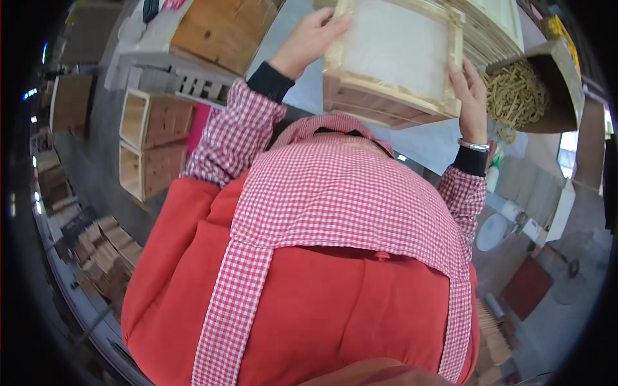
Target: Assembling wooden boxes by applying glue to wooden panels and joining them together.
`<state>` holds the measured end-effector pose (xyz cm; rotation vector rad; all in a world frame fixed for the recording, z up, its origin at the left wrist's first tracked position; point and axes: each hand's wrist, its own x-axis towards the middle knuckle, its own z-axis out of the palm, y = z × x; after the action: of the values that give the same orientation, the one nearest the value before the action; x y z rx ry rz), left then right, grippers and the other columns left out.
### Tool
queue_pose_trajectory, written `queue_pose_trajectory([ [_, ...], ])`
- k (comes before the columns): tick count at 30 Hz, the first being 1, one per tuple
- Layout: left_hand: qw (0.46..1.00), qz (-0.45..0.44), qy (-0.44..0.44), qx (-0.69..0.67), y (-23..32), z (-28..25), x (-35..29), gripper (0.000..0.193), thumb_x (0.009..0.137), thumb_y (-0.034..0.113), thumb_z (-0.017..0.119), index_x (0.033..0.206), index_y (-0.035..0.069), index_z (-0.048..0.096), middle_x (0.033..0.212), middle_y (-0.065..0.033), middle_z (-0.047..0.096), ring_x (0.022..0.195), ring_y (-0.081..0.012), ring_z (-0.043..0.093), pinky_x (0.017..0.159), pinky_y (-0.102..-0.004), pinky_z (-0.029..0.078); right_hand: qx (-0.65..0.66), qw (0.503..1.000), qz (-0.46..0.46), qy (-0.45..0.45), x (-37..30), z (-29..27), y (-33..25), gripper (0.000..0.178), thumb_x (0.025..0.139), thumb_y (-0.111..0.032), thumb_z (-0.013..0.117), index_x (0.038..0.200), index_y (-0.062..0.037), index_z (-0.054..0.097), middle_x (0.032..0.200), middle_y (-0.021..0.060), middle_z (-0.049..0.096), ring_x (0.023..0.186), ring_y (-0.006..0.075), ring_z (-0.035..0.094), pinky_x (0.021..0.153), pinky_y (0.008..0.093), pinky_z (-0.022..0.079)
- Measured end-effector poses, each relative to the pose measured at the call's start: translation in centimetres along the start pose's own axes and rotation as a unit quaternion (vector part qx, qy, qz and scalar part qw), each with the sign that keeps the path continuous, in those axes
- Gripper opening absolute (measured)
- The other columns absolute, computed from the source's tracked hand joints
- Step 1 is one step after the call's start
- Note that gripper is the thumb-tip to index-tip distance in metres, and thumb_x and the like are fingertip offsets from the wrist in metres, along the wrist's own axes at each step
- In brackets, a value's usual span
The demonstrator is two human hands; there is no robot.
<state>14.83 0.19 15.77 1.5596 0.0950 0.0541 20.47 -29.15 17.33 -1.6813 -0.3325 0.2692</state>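
Note:
A pale wooden box (386, 98) with a whitish, cloudy panel (396, 45) framed by its rim is between my two hands, at the top of the view. My left hand (314, 37) grips its left side, the thumb lying over the rim. On the opposite side, my right hand (470, 96) holds the box near its near right corner, with fingers along the side. Parts of the fingers on both hands are hidden by the box.
A carton (559, 96) full of tan looped bands stands to the right. Behind it are stacked pale wooden frames (486, 22). A large brown wooden box (222, 32) stands at the left, with open wooden boxes (158, 122) lower down. A white-and-green bottle (493, 175) is near my right forearm.

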Motion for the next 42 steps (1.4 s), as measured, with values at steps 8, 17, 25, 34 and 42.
queue_pose_trajectory([
  [8,0.993,0.047,0.07,0.078,0.7,-0.7,1.3,0.032,0.09,0.023,0.062,0.108,-0.003,0.057,0.088,-0.0094,0.065,0.08,-0.0113,0.06,0.07,-0.0269,0.048,-0.045,0.998,-0.046,0.021,1.0,-0.8,-1.8,0.035,0.094,-0.018,0.058,0.12,0.0054,0.058,0.104,0.0045,0.062,0.09,0.0085,0.055,0.078,0.0212,0.044],
  [17,0.979,0.043,0.198,0.033,-1.9,0.2,2.1,0.033,0.088,0.029,0.063,0.096,-0.003,0.06,0.083,-0.0065,0.064,0.074,-0.0115,0.058,0.066,-0.0286,0.047,-0.059,0.998,0.027,-0.023,5.3,-0.8,-1.6,0.037,0.094,-0.022,0.058,0.116,0.008,0.059,0.105,0.0035,0.061,0.093,0.0092,0.055,0.081,0.0206,0.042],
  [25,0.959,-0.011,0.282,-0.027,-0.1,5.4,-5.4,0.046,0.083,0.036,0.071,0.101,-0.001,0.051,0.084,-0.0075,0.062,0.069,-0.0098,0.057,0.058,-0.0262,0.046,-0.084,0.995,0.048,-0.035,5.4,-2.6,-1.9,0.034,0.094,-0.021,0.057,0.115,0.0056,0.06,0.102,0.0067,0.064,0.091,0.011,0.057,0.078,0.0228,0.045],
  [34,0.974,0.102,0.162,-0.121,-2.4,-4.9,1.6,0.04,0.095,0.038,0.053,0.101,0.0,0.062,0.089,-0.0042,0.063,0.081,-0.0102,0.055,0.072,-0.0269,0.045,-0.121,0.961,0.078,0.236,-4.9,-0.7,-0.3,0.038,0.099,-0.034,0.044,0.09,-0.0011,0.06,0.075,0.0078,0.062,0.058,0.014,0.057,0.054,0.0258,0.047],
  [42,0.971,-0.014,-0.156,-0.183,-0.4,-3.2,6.0,0.039,0.095,0.042,0.054,0.104,0.005,0.066,0.094,0.0006,0.063,0.083,-0.0073,0.055,0.076,-0.0268,0.045,0.083,0.962,0.104,0.239,-6.4,8.6,-2.9,0.039,0.099,-0.033,0.043,0.108,0.0025,0.056,0.094,0.0109,0.064,0.079,0.0164,0.062,0.071,0.0285,0.051],
])
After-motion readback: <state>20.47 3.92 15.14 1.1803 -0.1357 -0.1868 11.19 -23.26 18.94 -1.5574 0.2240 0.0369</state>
